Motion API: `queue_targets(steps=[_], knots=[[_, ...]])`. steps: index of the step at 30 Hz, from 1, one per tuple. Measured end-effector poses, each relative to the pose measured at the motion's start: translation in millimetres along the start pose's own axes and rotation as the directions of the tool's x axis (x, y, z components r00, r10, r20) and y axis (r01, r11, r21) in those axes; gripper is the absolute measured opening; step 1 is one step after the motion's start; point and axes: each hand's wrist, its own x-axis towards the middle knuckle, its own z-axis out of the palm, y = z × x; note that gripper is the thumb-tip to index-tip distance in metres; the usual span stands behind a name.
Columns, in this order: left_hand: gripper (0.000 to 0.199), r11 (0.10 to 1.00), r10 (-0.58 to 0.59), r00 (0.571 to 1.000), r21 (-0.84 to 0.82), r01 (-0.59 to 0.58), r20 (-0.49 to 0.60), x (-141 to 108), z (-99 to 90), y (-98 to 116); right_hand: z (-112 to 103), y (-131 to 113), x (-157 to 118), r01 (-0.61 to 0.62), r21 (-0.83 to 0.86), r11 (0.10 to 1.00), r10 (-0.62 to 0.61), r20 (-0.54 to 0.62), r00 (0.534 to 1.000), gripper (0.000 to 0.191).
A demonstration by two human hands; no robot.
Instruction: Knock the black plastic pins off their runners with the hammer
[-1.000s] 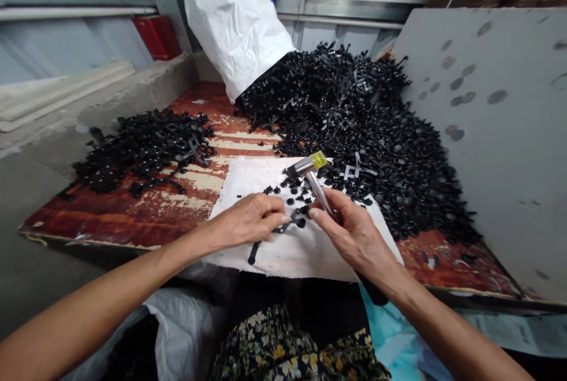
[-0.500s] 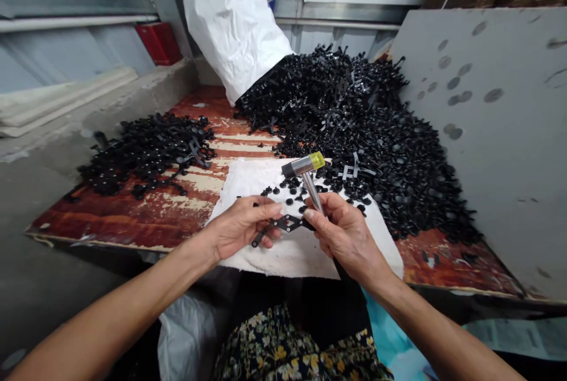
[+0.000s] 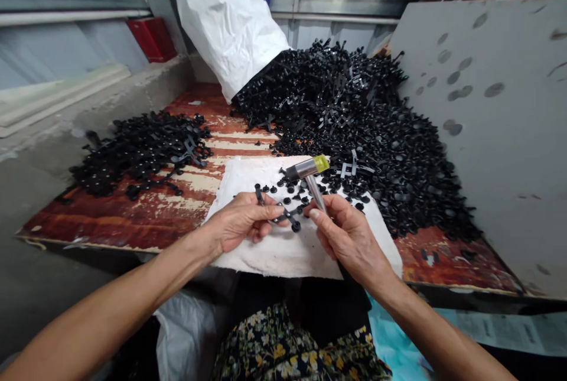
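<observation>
Between the thumb and fingers of my left hand [image 3: 243, 220] is a black jointed linkage [image 3: 287, 214] with small shiny rivets, its arms crossed and a round end pointing right. My right hand [image 3: 348, 230] is closed round a mallet [image 3: 315, 189] with a metal head, one black face and one yellow face. The mallet's head points up and left, above the cloth. My right fingertips are close to the linkage but look apart from it. Beneath both hands lies a white cloth [image 3: 274, 256]. Small black round-headed pieces [image 3: 287, 200] are scattered on it.
A large heap of black parts [image 3: 354, 103] covers the back and right of the worn red tabletop [image 3: 110, 221]. Black linkages [image 3: 146, 147] are piled at the left. A white sack [image 3: 230, 20] opens onto the large heap. A grey board [image 3: 496, 133] stands at the right.
My right fingers have come off the linkage. In my left hand the linkage has turned, and its arms now spread differently. The mallet has shifted slightly right and stays in my right hand.
</observation>
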Motion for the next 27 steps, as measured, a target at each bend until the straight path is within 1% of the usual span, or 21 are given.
queue_targets(steps=[4,7,12,16,22,27], knots=[[0.019,0.997,0.057,0.990,0.062,-0.049,-0.130,13,-3.7,7,-11,6,-12,-0.021,-0.028,0.999,0.019,-0.075,0.997,0.025],[0.018,0.993,0.078,0.981,0.095,-0.062,-0.177,18,-2.2,8,-14,11,-18,-0.060,0.014,0.998,0.062,-0.109,0.992,0.027],[0.019,0.987,0.123,0.974,0.127,-0.100,-0.189,19,-0.7,5,-15,15,-19,-0.094,0.086,0.992,0.104,-0.126,0.987,0.027],[0.020,0.988,0.118,0.974,0.125,-0.094,-0.193,20,-1.5,4,-16,15,-17,-0.090,0.098,0.991,0.101,-0.119,0.988,0.028],[0.021,0.990,0.093,0.973,0.123,-0.068,-0.209,22,-0.1,6,-17,17,-17,-0.114,0.122,0.986,0.129,-0.126,0.984,0.030],[0.021,0.989,0.082,0.971,0.138,-0.052,-0.223,23,1.6,7,-17,18,-17,-0.076,0.093,0.993,0.088,-0.133,0.987,0.026]])
